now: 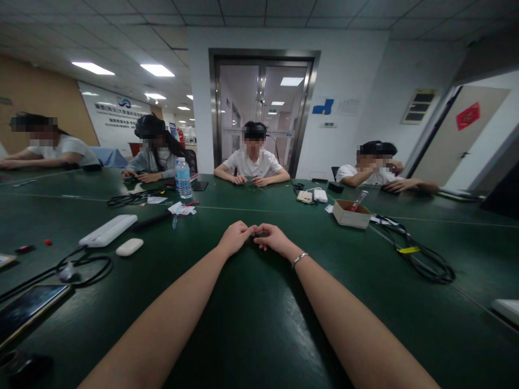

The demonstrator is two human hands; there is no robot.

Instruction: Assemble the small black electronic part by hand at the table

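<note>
Both forearms stretch out over the green tabletop (259,324); the left hand (235,237) and right hand (273,237) meet fingertip to fingertip at twelve o'clock, fingers pinched together on something too small to make out; whether either grip truly clamps a thing I cannot tell; so how far the work has got cannot be judged. A white power strip (107,230) and white case (129,247) lie at ten o'clock; a cardboard box (351,214) at two o'clock; a phone (28,308) at eight o'clock is cut off by the frame; other people sit opposite.
</note>
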